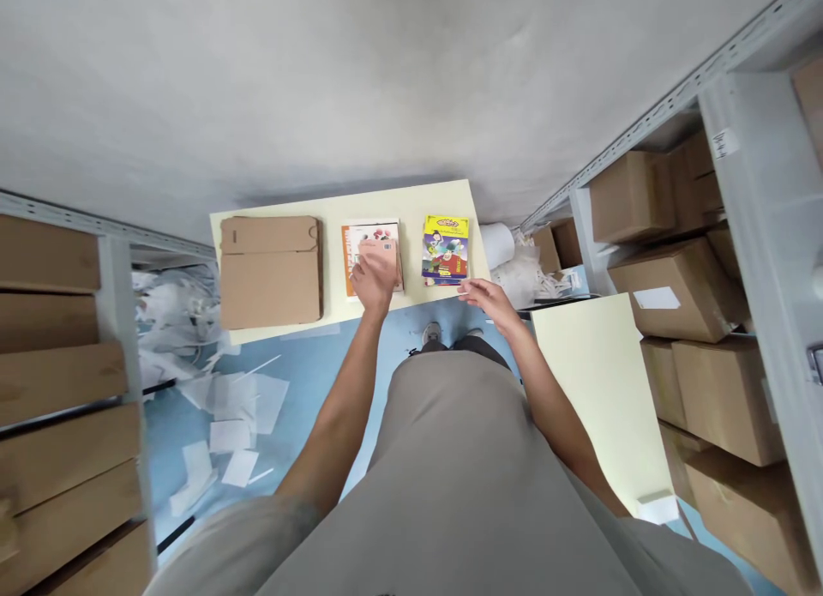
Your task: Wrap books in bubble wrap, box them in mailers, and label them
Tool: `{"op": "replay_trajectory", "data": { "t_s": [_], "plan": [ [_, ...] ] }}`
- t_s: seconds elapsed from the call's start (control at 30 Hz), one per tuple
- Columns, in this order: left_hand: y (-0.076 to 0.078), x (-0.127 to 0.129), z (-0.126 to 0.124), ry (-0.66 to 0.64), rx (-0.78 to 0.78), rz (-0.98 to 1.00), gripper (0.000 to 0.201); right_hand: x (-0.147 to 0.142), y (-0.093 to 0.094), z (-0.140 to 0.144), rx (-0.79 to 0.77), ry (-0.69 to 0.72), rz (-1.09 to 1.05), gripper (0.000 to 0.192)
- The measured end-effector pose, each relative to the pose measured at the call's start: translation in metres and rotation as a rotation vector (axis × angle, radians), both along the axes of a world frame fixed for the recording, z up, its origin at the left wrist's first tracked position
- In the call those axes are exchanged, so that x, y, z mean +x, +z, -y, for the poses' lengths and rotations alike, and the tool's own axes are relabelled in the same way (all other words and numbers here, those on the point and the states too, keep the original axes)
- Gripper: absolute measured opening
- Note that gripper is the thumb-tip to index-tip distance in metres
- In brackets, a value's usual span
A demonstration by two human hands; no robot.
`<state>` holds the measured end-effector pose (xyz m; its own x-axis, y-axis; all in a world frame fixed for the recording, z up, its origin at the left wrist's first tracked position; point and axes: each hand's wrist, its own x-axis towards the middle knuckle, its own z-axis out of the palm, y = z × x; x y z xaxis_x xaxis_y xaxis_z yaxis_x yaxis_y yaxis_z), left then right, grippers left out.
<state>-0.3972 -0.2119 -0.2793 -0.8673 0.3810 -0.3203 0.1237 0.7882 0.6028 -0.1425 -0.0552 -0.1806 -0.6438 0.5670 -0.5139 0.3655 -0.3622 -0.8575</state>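
On the pale table, my left hand point(375, 280) is closed on the lower edge of a small pink book point(381, 249) with a barcode on it. That book is over a stack with a white and orange book point(349, 246) showing; whether it rests on the stack I cannot tell. To the right is a stack of comic books point(445, 246), its top cover yellow and purple. Beside its lower right corner, my right hand point(492, 302) has its fingers stretched out and holds nothing that I can see.
Flattened cardboard boxes point(271, 274) lie on the table's point(331, 279) left end. A second pale table point(597, 390) stands at right. Shelves with brown cartons point(669, 287) flank both sides. Paper scraps and plastic wrap point(235, 407) litter the blue floor at left.
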Motion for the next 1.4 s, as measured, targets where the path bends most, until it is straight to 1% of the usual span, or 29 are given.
{"op": "replay_trajectory", "data": {
  "t_s": [0.1,0.17,0.23,0.27,0.33,0.4,0.43,0.5,0.6,0.7,0.77,0.83,0.9,0.97,1.0,1.07,1.1,1.13,1.2,1.27,1.33,1.4],
  "plan": [
    [0.004,-0.013,0.012,0.08,-0.053,-0.018,0.086,-0.001,-0.001,0.003,-0.012,-0.012,0.003,0.054],
    [0.008,-0.023,0.02,0.098,-0.035,0.04,0.081,0.0,-0.002,0.005,-0.018,-0.031,-0.004,0.054],
    [0.014,-0.031,0.024,0.13,-0.008,0.111,0.069,0.002,-0.003,0.008,-0.02,-0.05,-0.013,0.054],
    [0.018,-0.034,0.023,0.139,0.02,0.146,0.06,0.003,-0.003,0.01,-0.02,-0.062,-0.016,0.054],
    [0.027,-0.032,0.015,0.118,0.131,0.213,0.04,0.007,-0.003,0.015,-0.024,-0.091,-0.017,0.055],
    [0.038,-0.02,-0.003,0.046,0.289,0.254,0.03,0.013,-0.001,0.019,-0.027,-0.13,-0.022,0.056],
    [0.044,-0.009,-0.015,-0.004,0.368,0.278,0.03,0.017,0.001,0.02,-0.025,-0.155,-0.029,0.057],
    [0.057,0.021,-0.043,-0.138,0.508,0.349,0.033,0.03,0.008,0.021,-0.006,-0.229,-0.05,0.06],
    [0.077,0.082,-0.089,-0.467,0.652,0.476,0.032,0.065,0.022,0.017,0.015,-0.422,-0.09,0.068],
    [0.092,0.146,-0.122,-0.866,0.748,0.55,0.024,0.121,0.037,0.018,-0.033,-0.668,-0.12,0.082],
    [0.1,0.185,-0.136,-1.093,0.777,0.577,0.016,0.164,0.044,0.028,-0.049,-0.832,-0.13,0.088],
    [0.107,0.22,-0.145,-1.273,0.782,0.597,0.013,0.203,0.05,0.048,-0.018,-0.976,-0.122,0.084],
    [0.114,0.253,-0.151,-1.405,0.79,0.595,0.016,0.235,0.053,0.071,0.035,-1.09,-0.103,0.072],
    [0.121,0.284,-0.154,-1.444,0.791,0.588,0.014,0.257,0.056,0.092,0.081,-1.171,-0.103,0.061],
    [0.123,0.299,-0.154,-1.431,0.776,0.601,0.022,0.265,0.057,0.101,0.098,-1.206,-0.111,0.057],
    [0.128,0.326,-0.153,-1.372,0.712,0.679,0.052,0.279,0.059,0.115,0.122,-1.27,-0.129,0.053],
    [0.129,0.339,-0.151,-1.35,0.664,0.742,0.064,0.284,0.059,0.119,0.136,-1.306,-0.134,0.052],
    [0.13,0.35,-0.15,-1.34,0.61,0.814,0.07,0.289,0.059,0.121,0.154,-1.348,-0.138,0.051],
    [0.131,0.372,-0.146,-1.336,0.501,0.945,0.071,0.3,0.059,0.122,0.195,-1.436,-0.155,0.051],
    [0.132,0.394,-0.145,-1.343,0.413,1.024,0.071,0.311,0.057,0.118,0.23,-1.513,-0.184,0.052],
    [0.135,0.417,-0.146,-1.344,0.369,1.046,0.068,0.324,0.056,0.111,0.246,-1.554,-0.216,0.053],
    [0.141,0.441,-0.151,-1.326,0.371,1.033,0.064,0.339,0.057,0.103,0.252,-1.565,-0.252,0.055]
  ]
}}
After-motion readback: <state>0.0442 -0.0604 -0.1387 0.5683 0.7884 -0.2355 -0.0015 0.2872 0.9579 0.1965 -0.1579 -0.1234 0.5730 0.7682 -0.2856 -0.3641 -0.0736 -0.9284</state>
